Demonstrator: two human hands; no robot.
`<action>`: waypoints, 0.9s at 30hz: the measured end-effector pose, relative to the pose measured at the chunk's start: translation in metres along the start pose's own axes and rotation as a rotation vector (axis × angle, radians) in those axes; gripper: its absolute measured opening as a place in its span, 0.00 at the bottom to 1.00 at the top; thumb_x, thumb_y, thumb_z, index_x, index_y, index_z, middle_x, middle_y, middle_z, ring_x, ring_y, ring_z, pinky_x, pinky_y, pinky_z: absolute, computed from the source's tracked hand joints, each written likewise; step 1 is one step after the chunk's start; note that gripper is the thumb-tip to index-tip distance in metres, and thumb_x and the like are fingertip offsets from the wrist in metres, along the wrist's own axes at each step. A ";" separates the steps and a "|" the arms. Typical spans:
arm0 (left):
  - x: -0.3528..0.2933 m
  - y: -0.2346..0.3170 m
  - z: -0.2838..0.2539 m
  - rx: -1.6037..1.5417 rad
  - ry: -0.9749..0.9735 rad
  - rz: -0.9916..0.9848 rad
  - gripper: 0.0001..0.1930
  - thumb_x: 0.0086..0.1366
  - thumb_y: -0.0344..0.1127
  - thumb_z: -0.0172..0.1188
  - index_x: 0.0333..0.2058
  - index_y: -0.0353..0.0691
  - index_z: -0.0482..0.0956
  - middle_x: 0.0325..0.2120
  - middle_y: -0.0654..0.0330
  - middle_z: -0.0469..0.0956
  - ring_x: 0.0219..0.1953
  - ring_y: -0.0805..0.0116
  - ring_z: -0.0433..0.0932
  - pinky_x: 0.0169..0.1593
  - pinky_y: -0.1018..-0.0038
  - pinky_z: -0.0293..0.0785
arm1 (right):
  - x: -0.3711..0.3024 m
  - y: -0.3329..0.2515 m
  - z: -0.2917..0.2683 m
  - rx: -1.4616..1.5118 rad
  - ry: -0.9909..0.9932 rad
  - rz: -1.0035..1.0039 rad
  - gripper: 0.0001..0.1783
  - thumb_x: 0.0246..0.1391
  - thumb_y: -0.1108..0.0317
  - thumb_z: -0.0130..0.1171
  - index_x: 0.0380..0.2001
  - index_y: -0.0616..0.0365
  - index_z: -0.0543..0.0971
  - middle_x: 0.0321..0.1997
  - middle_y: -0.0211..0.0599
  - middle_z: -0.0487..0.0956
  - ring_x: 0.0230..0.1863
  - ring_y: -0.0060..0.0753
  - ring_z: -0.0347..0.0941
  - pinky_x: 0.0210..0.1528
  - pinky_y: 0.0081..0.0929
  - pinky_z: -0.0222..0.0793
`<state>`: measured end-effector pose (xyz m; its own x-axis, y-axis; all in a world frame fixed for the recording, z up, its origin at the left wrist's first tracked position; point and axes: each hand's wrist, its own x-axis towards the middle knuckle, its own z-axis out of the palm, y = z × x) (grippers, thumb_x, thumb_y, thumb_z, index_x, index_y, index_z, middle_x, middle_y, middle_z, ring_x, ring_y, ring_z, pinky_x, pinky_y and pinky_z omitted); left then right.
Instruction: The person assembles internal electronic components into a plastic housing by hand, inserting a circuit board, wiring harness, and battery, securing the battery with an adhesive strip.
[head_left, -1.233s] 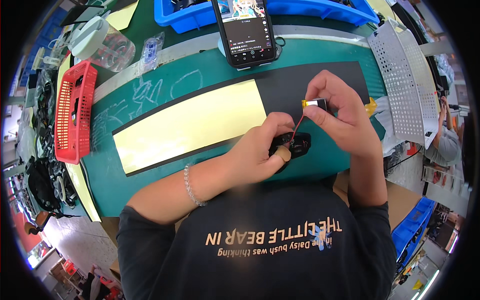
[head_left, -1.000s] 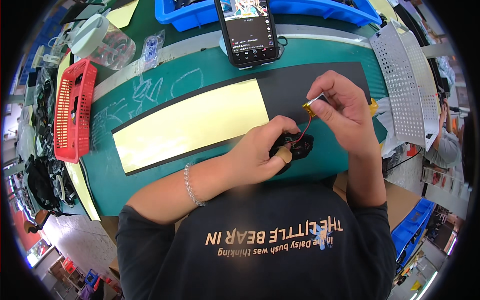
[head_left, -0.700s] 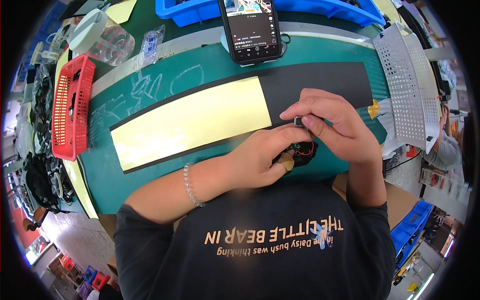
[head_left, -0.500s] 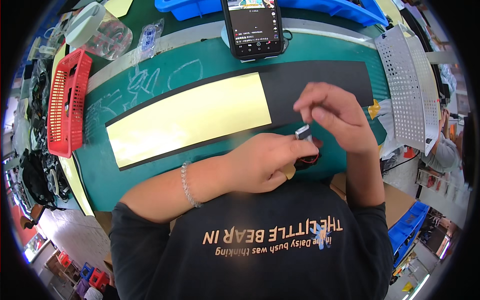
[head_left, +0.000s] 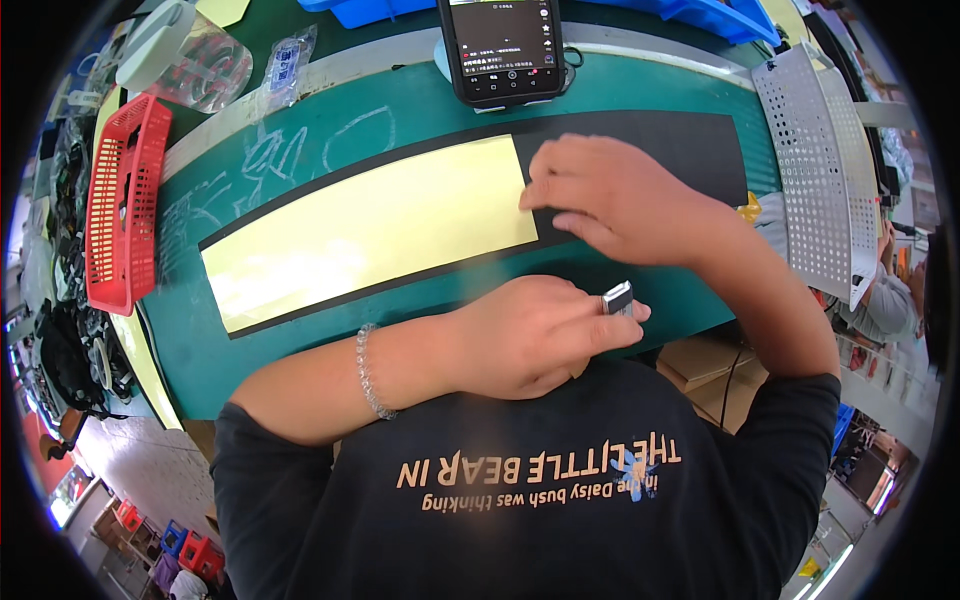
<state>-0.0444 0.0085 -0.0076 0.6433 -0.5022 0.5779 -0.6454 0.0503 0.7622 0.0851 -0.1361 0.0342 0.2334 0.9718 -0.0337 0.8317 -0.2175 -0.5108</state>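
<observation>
- Left hand [head_left: 530,335] curled shut around a small silver, block-shaped part [head_left: 618,297], pinched at the fingertips close to the chest, above the near edge of the worktop [head_left: 300,140].
- Beaded bracelet [head_left: 368,372] on the left wrist.
- Right hand [head_left: 610,200] loosely open, palm down, fingertips touching the right end of the pale yellow sheet [head_left: 370,230]; nothing gripped that can be seen.
- Yellow sheet lying flat on a long black mat [head_left: 690,150], itself on the green worktop.
- Phone [head_left: 500,45] propped upright at the far edge, screen lit, just beyond the mat.
- Red plastic basket [head_left: 120,200] at the left end, well apart from both hands.
- White perforated panel [head_left: 815,180] at the right end, beside the right forearm.
- Blue bin [head_left: 720,15] beyond the phone.
</observation>
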 end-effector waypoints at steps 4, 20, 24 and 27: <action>0.000 -0.011 -0.004 0.015 0.093 -0.121 0.31 0.45 0.15 0.53 0.51 0.39 0.65 0.49 0.51 0.75 0.31 0.57 0.78 0.34 0.69 0.70 | 0.011 0.012 -0.003 -0.183 0.153 0.020 0.14 0.45 0.72 0.59 0.38 0.53 0.76 0.41 0.31 0.72 0.46 0.34 0.68 0.46 0.32 0.64; 0.010 -0.002 -0.015 -0.030 0.142 -0.384 0.27 0.47 0.17 0.49 0.50 0.38 0.70 0.38 0.52 0.73 0.39 0.58 0.74 0.45 0.69 0.71 | 0.015 0.014 -0.004 -0.366 0.110 0.053 0.21 0.43 0.65 0.63 0.44 0.52 0.75 0.41 0.33 0.71 0.43 0.36 0.69 0.42 0.32 0.68; 0.010 0.002 -0.018 -0.151 0.098 -0.454 0.25 0.50 0.17 0.48 0.50 0.36 0.69 0.41 0.52 0.72 0.44 0.61 0.75 0.49 0.70 0.70 | 0.017 0.018 -0.006 -0.300 0.076 -0.009 0.16 0.46 0.66 0.61 0.41 0.51 0.75 0.38 0.32 0.70 0.40 0.35 0.69 0.39 0.32 0.67; 0.009 0.002 -0.018 -0.199 0.051 -0.477 0.24 0.52 0.16 0.47 0.50 0.35 0.67 0.43 0.52 0.72 0.47 0.63 0.75 0.52 0.70 0.69 | 0.014 0.016 -0.003 -0.201 0.020 0.019 0.15 0.47 0.67 0.60 0.40 0.50 0.74 0.37 0.33 0.70 0.39 0.35 0.69 0.38 0.32 0.67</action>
<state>-0.0322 0.0194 0.0045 0.8691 -0.4672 0.1621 -0.1875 -0.0080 0.9822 0.1033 -0.1260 0.0279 0.2581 0.9659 -0.0232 0.9104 -0.2511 -0.3289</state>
